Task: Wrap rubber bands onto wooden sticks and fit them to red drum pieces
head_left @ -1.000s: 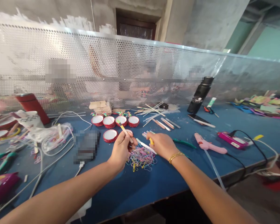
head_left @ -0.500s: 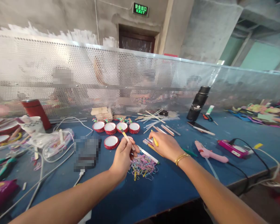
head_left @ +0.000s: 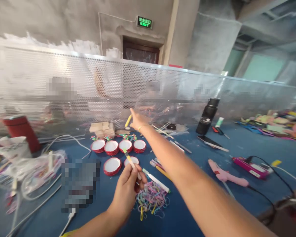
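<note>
My left hand (head_left: 128,184) pinches a small flat stick (head_left: 130,160) with green and yellow bands at its upper end. Stretched far forward, my right hand (head_left: 138,120) is closed on a yellow marker (head_left: 128,121), mostly hidden by the fingers, in front of the perforated screen. Below it are round red-rimmed pieces with white faces (head_left: 112,165), several in a row with small coloured figures behind them. Beside my left hand lie a white marker with green ends (head_left: 158,181) and a heap of pastel elastic loops (head_left: 151,199).
A perforated metal screen (head_left: 108,79) runs along the table's back. Wooden blocks (head_left: 102,129) and thin sticks lie before it. On the right are a black bottle (head_left: 207,117), a pink glue gun (head_left: 227,174) and a purple power strip (head_left: 251,167). White cables (head_left: 27,194) and a red bottle (head_left: 21,131) occupy the left.
My right hand has moved forward and left, from beside the pens to above the discs, carrying the yellow marker. My left hand still holds the stick. The view has shifted slightly.
</note>
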Available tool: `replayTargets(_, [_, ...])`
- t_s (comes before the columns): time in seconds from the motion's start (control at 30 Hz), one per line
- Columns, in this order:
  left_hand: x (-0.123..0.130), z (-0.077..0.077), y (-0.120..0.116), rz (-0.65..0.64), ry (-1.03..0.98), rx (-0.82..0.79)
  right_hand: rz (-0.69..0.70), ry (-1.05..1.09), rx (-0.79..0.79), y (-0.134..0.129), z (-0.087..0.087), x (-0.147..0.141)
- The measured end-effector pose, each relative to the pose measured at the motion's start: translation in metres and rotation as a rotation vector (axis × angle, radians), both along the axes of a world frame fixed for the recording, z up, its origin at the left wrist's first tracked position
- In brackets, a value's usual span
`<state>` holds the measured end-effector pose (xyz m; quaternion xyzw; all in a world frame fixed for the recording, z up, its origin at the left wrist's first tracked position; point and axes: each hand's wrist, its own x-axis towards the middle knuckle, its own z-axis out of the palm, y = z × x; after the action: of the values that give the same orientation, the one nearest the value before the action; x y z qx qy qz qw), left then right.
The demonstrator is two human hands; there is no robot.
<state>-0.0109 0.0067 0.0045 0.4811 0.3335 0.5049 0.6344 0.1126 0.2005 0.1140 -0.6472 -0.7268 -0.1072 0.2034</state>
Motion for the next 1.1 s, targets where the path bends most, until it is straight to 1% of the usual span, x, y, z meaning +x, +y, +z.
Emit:
replayTargets(0.07, [0.000,0.000,0.001,-0.013,0.031,-0.001,-0.003,0.001,0.003,-0.002,-0.011,-0.007])
replayTargets(0.13, [0.001,0.001,0.000,-0.022,0.053,0.011,0.001,-0.001,-0.015,-0.013,-0.030,-0.007])
replayTargets(0.2, [0.001,0.002,0.000,-0.035,0.068,0.015,-0.001,-0.004,-0.059,-0.029,-0.047,0.004])
replayTargets(0.23, [0.001,0.002,-0.001,-0.040,0.074,0.016,-0.012,-0.006,-0.085,-0.037,-0.054,0.015])
replayTargets(0.33, [0.002,0.003,-0.001,-0.049,0.089,0.027,-0.084,-0.013,-0.166,-0.060,-0.066,0.064])
replayTargets(0.5, [0.001,0.001,-0.001,-0.058,0.108,0.054,-0.340,-0.015,-0.317,-0.092,-0.071,0.161])
replayTargets(0.57, [0.002,0.000,-0.001,-0.062,0.120,0.059,-0.409,-0.008,-0.373,-0.103,-0.076,0.188])
replayTargets(0.63, [0.002,-0.001,-0.001,-0.064,0.128,0.063,-0.450,-0.002,-0.421,-0.112,-0.083,0.205])
replayTargets(0.73, [0.002,0.000,-0.002,-0.066,0.139,0.061,-0.472,0.005,-0.460,-0.121,-0.094,0.217])
replayTargets(0.83, [0.002,0.001,-0.003,-0.105,0.163,0.013,-0.467,-0.001,-0.464,-0.125,-0.101,0.219])
replayTargets(0.93, [0.002,0.001,-0.005,-0.148,0.189,-0.022,-0.451,-0.015,-0.453,-0.126,-0.105,0.216])
replayTargets(1.1, [0.004,0.001,-0.008,-0.182,0.192,-0.034,-0.426,-0.029,-0.396,-0.128,-0.109,0.211])
